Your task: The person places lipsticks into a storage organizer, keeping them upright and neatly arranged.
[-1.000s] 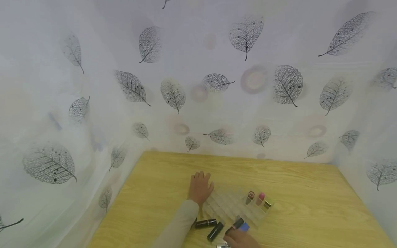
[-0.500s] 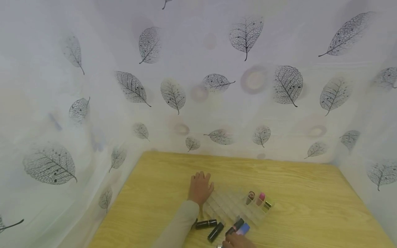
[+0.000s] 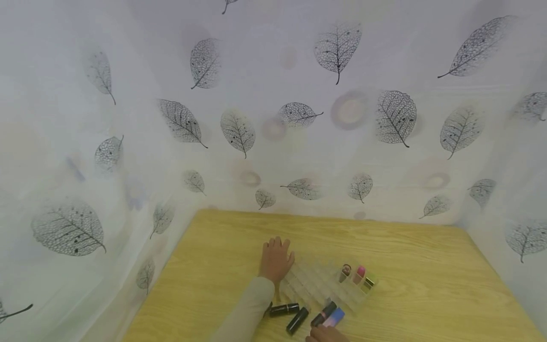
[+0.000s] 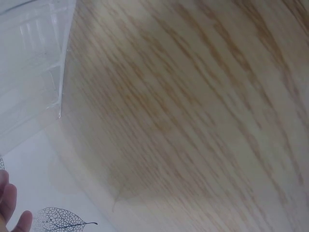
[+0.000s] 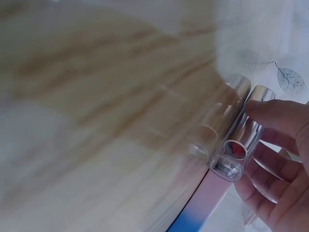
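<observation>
My left hand rests with spread fingers at the left edge of a clear compartment organizer; in the left wrist view only some fingertips show, near the organizer's wall. At the bottom of the head view, my right hand is partly cut off. The right wrist view shows it pinching a shiny silver lipstick tube with a clear end and a red spot, thumb on one side and fingers on the other. Just beyond it lies a pink-and-blue lipstick, beside a black lipstick.
Two more black lipsticks lie in front of the organizer, near the left sleeve. Several lipsticks, one with a bright pink top, stand in the organizer's right end. A leaf-print curtain surrounds the wooden table.
My right hand has drawn back towards the bottom edge, uncovering more of the pink-and-blue lipstick. The silver tube has gone out of sight in the head view. My left hand stays put.
</observation>
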A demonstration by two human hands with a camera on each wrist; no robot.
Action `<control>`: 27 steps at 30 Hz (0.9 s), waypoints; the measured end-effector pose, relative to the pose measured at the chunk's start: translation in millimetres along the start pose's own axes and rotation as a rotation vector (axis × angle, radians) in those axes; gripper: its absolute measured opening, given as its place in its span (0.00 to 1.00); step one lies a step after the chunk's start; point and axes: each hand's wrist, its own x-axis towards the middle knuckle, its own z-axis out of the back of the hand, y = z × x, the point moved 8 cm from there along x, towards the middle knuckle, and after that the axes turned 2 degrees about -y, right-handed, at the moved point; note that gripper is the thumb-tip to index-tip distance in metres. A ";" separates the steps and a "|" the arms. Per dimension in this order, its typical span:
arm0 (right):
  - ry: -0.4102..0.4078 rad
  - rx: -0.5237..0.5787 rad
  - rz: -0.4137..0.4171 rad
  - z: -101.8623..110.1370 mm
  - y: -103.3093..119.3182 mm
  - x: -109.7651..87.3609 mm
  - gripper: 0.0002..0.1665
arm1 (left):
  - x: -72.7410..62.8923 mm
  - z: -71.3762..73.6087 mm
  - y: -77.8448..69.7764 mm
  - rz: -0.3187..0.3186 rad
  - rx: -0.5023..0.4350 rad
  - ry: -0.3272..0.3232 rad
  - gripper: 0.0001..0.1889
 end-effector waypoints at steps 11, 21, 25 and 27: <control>-0.221 -0.148 0.083 2.3 2.1 -6.1 0.15 | -0.3 -0.8 0.2 -0.012 0.005 -0.011 0.14; -0.383 -0.125 0.203 5.2 5.6 -6.1 0.26 | -1.0 -4.4 0.7 -0.013 0.026 -0.007 0.15; -0.374 -0.120 0.206 4.1 5.3 -6.4 0.25 | -1.3 -2.3 0.8 -0.016 0.024 -0.028 0.14; -0.363 -0.128 0.193 4.7 5.3 -6.3 0.22 | -1.7 -1.5 0.7 -0.019 0.018 -0.041 0.14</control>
